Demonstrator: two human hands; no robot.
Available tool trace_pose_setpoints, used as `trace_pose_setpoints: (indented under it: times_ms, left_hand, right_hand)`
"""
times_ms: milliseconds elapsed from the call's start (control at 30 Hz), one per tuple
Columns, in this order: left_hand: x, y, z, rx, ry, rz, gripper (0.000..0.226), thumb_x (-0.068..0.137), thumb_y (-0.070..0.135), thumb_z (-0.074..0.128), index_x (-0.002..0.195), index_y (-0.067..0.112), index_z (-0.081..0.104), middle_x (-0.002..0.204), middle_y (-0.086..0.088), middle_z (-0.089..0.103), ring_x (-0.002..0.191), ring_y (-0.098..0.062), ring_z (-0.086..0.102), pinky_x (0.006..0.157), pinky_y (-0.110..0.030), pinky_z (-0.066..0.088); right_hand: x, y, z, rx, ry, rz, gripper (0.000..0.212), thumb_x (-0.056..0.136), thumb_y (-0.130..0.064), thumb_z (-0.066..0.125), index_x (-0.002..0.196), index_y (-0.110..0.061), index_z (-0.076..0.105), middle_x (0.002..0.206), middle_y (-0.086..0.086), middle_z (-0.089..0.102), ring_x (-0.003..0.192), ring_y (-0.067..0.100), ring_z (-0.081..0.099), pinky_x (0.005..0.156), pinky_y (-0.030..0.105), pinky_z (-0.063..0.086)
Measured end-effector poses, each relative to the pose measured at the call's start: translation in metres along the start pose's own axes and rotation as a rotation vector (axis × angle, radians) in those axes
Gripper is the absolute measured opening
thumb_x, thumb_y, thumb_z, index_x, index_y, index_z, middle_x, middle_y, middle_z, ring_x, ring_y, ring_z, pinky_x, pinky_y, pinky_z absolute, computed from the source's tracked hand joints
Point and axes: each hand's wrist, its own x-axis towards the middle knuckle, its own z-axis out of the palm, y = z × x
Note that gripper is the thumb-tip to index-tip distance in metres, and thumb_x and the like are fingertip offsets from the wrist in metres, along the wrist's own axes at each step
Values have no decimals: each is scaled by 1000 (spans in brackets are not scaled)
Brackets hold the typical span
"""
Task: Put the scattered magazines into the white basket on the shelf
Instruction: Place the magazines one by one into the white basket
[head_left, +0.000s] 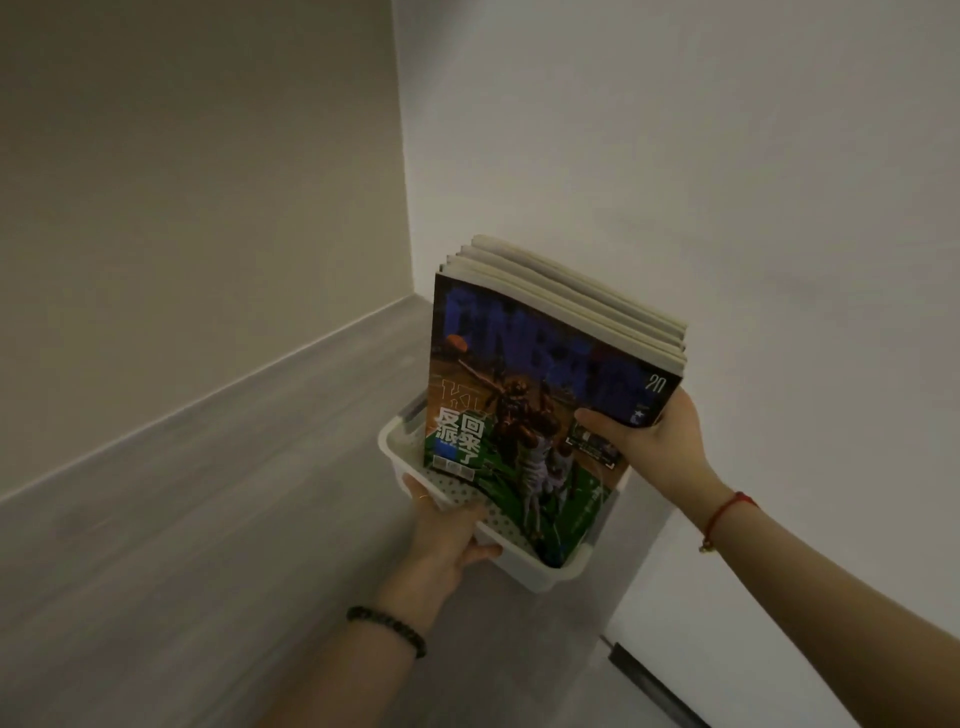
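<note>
A white perforated basket (524, 569) stands on a grey wood-grain shelf, pushed against the right wall. Several magazines (524, 395) stand upright in it as one stack, their lower edges inside the basket; the front cover shows basketball players with blue lettering. My right hand (649, 441) grips the stack at its right edge, thumb across the front cover. My left hand (449, 535) holds the basket's near left rim, with the fingers hooked over the edge. The basket's far side is hidden behind the magazines.
The grey shelf board (208, 519) stretches away to the left of the basket. A beige back wall (182, 208) and a white side wall (727, 156) meet in a corner behind the magazines. A dark strip (654, 686) runs along the lower right.
</note>
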Motion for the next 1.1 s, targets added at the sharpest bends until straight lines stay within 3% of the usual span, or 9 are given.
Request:
trace_pose_setpoints:
  times_ms: [133,233,300,433,633,800,867,967,1100]
  left_hand:
    - [17,-7,52,35,-61,-25,65,77,-4,61,114,39,30,117,-4,50,116,-38,52,52,-43,57]
    - [26,-12,81,49,-82,-53,80,78,-6,59,134,36,20,130,-10,46,116,-39,51,55,-44,56]
    - [31,-15,96,45,-107,-61,83,78,-5,59,136,38,18,132,-10,46,117,-38,50,57,-45,55]
    - [36,-21,115,45,-115,-64,82,79,-4,59,137,35,16,134,-13,45,115,-37,52,59,-44,56]
    - [39,-26,129,18,-72,-53,91,81,-3,58,142,37,3,138,-12,42,103,-29,52,55,-41,54]
    - [39,-25,140,-16,-44,-53,96,81,-7,56,143,37,-3,142,-11,37,96,-25,49,64,-44,54]
    - [38,-22,141,-24,-43,-62,96,81,-7,56,143,38,-3,144,-11,34,104,-30,49,71,-47,53]
    - [35,-20,137,-28,-62,-91,100,81,-6,56,141,39,-10,146,-10,31,121,-35,45,79,-50,52]
    - [31,-18,134,-20,-79,-104,99,82,-3,57,142,39,-9,146,-11,32,120,-33,45,75,-44,53]
  right_hand:
    - [17,24,-40,15,65,23,59,56,-26,84,107,-31,55,96,-27,57,83,-24,54,69,-5,41]
    - [28,40,-63,-7,103,53,59,57,-24,84,110,-21,58,100,-14,62,85,-12,59,72,-4,42]
    - [33,47,-75,-14,118,75,60,57,-24,84,111,-17,59,102,-10,64,87,-6,60,73,-3,43]
    - [42,55,-89,-12,132,98,56,57,-25,84,106,-26,57,93,-25,58,78,-25,54,67,-7,40]
    - [51,58,-95,-28,148,132,59,56,-29,84,108,-28,55,92,-23,59,77,-25,53,64,-7,41]
    - [57,56,-99,-21,138,169,59,57,-28,83,109,-25,55,93,-20,61,80,-16,56,67,5,46]
    - [56,53,-98,-8,135,184,58,58,-27,83,108,-27,54,92,-23,59,79,-16,56,68,7,47]
    - [55,49,-97,10,124,216,58,60,-23,82,111,-23,53,99,-13,61,87,-1,59,79,24,50]
    - [55,42,-96,-6,101,254,63,63,-19,81,119,-13,52,110,0,62,100,17,60,90,37,50]
